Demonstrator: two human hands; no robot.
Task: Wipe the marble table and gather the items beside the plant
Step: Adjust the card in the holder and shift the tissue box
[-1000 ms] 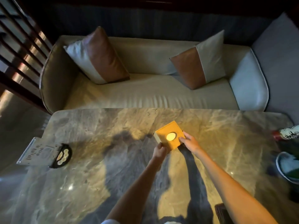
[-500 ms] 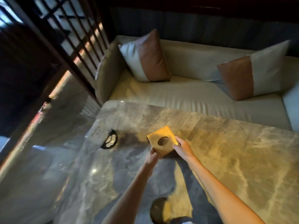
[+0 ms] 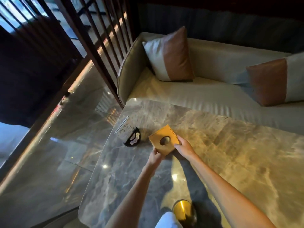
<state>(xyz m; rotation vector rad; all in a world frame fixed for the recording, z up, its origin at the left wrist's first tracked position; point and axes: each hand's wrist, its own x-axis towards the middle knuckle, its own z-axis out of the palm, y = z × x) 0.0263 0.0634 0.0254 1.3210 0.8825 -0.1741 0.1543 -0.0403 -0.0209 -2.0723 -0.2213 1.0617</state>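
A square yellow box (image 3: 160, 136) with a round hole in its top sits near the left end of the marble table (image 3: 230, 153). My left hand (image 3: 155, 156) grips its near corner and my right hand (image 3: 183, 146) grips its right side. Just left of the box stand a black semicircular holder (image 3: 132, 139) with pale pieces in it and a clear acrylic sign (image 3: 123, 129). No plant is in view.
A cream sofa (image 3: 205, 94) with two brown-and-white cushions (image 3: 171, 55) runs along the table's far side. A dark slatted screen (image 3: 92, 40) stands at the left over glossy floor. A gold round object (image 3: 183, 210) shows near the bottom edge.
Both hands have carried the yellow box leftward across the table, close to the black holder and sign. My view has swung left, so the screen and floor now show.
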